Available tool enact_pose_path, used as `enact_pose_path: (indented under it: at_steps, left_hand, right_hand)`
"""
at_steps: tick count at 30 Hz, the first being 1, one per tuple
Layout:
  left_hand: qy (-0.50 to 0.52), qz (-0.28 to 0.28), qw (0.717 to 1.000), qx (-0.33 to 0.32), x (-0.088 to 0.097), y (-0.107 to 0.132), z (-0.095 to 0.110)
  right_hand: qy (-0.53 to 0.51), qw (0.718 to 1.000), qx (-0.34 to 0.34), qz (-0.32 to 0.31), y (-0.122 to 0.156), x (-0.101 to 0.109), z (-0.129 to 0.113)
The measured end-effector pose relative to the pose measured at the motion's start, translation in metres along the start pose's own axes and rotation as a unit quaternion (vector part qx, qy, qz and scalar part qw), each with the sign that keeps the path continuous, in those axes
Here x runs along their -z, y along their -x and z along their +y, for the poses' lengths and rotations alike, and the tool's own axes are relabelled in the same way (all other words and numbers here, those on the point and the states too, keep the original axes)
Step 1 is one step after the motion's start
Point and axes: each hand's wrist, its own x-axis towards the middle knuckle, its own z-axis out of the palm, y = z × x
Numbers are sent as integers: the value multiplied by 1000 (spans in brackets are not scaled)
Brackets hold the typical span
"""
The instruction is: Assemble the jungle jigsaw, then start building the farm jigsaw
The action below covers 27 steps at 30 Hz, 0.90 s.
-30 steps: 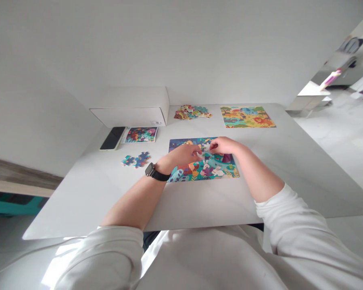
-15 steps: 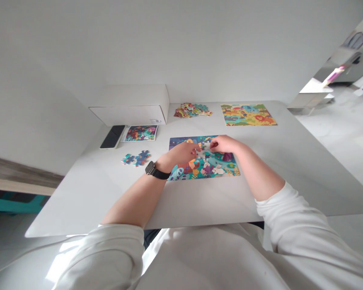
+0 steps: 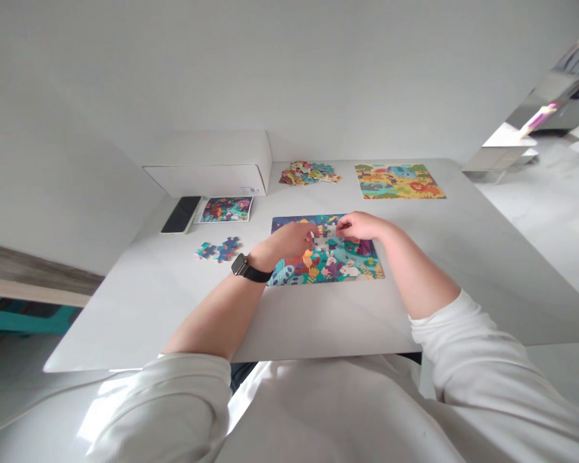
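Note:
A colourful jigsaw puzzle [image 3: 340,273] with rabbits, a fox and plants lies flat on the table before me, with a pale gap near its middle. My left hand [image 3: 293,240], a black watch on its wrist, reaches over the puzzle's left half. Its fingers are bent together, and a small pale edge of a puzzle piece [image 3: 312,236] shows at them. From the right, my right hand [image 3: 359,226] comes over the upper part, thumb and fingers pinched beside the gap. What lies between those fingertips is too small to make out.
Several loose blue pieces [image 3: 219,249] lie left of the puzzle. Behind them are a phone [image 3: 181,215], a picture card [image 3: 226,209] and a white box [image 3: 205,180]. A heap of pieces [image 3: 309,173] and another animal puzzle [image 3: 399,181] lie along the back.
My left fingers have curled in a little over the puzzle. The right hand keeps its pinch near the gap, almost unmoved. The whole view has shifted slightly.

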Motion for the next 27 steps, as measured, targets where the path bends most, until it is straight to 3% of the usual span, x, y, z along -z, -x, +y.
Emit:
enact_pose_path:
  at_steps: [7, 13, 21, 25, 27]
  left_hand:
    - [12, -2, 1000, 4, -14, -6, -6]
    - [16, -14, 1000, -3, -15, -6, -6]
    - [-25, -28, 999, -11, -11, -5, -5]
    - [-99, -36, 991, -80, -4, 11, 14]
    - [-117, -70, 981, -137, -10, 21, 28]
  right_hand:
    - [-21, 1000, 9, -9, 0, 1, 4]
    - [-60, 998, 11, -17, -1, 1, 4]
    - [-25, 999, 6, -35, -3, 2, 5]
    - [-13, 999, -1, -40, -2, 3, 3]
    - [-9, 999, -3, -40, 0, 2, 2]
